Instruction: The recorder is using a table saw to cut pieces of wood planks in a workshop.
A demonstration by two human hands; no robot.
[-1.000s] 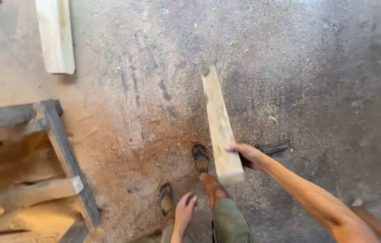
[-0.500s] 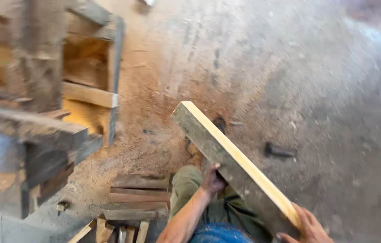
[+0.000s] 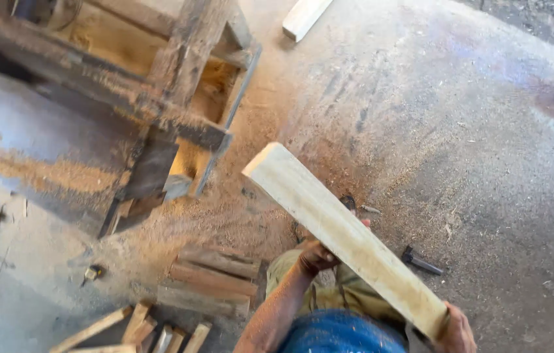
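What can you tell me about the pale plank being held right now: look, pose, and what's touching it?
The plank is a long, flat board of pale, fresh-looking sawn wood with square-cut ends and clean faces. It is off the floor, slanting from its far end at upper left down to lower right. The left hand grips it from beneath near the middle, and the right hand holds the near end. Nothing else touches it; sawdust-covered concrete floor lies below.

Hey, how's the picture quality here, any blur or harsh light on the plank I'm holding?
Head view: the pale plank is fairly sharp and brightly lit; left hand is in shade beneath it, right hand cut by the frame edge; the upper right floor looks smeared and hazy.
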